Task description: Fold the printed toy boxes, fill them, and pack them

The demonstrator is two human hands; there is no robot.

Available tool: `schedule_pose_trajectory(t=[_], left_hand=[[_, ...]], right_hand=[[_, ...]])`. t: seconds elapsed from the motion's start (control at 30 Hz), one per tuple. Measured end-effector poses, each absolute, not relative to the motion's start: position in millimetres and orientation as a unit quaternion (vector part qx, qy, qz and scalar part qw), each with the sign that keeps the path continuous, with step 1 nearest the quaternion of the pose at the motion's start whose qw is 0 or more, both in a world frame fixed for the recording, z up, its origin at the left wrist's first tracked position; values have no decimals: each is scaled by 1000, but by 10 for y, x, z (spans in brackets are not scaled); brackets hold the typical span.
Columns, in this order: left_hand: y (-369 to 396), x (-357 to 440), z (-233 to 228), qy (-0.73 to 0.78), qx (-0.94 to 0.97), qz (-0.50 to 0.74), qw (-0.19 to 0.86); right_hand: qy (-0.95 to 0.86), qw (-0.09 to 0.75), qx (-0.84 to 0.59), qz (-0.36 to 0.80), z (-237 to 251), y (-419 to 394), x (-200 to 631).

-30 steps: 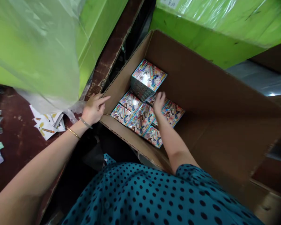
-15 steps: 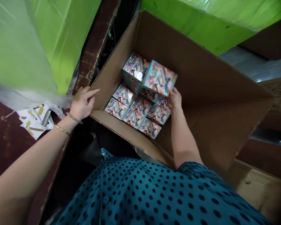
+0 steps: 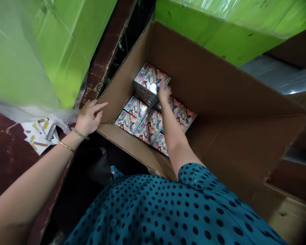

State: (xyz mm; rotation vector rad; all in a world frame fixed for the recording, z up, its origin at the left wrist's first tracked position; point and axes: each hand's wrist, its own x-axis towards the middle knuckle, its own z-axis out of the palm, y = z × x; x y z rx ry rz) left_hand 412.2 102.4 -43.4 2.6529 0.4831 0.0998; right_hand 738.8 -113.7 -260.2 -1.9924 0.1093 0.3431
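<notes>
A large open brown carton (image 3: 244,136) holds several small printed boxes (image 3: 136,108) with a colourful pixel-style tool pattern. Against its far left corner stands a taller stack, topped by a printed box (image 3: 150,75). My right hand (image 3: 164,92) reaches into the carton, its fingers curled at the near right edge of that top box. Part of the lower layer is hidden under my right forearm. My left hand (image 3: 89,116) rests at the carton's left edge by the corner, index finger stretched out and nothing held.
Green wrapped bundles (image 3: 214,37) stand behind the carton, and another green bundle (image 3: 63,44) is at the upper left. White printed paper pieces (image 3: 39,136) lie on the dark red table (image 3: 4,149) at left, beside clear plastic film.
My right hand has moved left to the tall stack. The box it held raised beside the stack no longer shows there; where it went is unclear. My left hand stays put.
</notes>
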Motion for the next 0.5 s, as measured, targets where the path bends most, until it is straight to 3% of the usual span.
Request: schedule_pose_trajectory(t=[0.1, 0.17, 0.33, 0.5], left_hand=[[1016, 4136, -421, 170, 960, 31, 219], [1017, 4142, -418, 163, 961, 30, 221], [1011, 4140, -426, 160, 962, 31, 220], [1011, 4133, -452, 166, 959, 33, 227]], right_hand=[[51, 528, -840, 114, -2557, -803, 7462], [0, 572, -815, 93, -2523, -958, 7416], [-2, 672, -724, 155, -2465, -2328, 6730], [113, 558, -772, 281, -2572, -3116, 5950]])
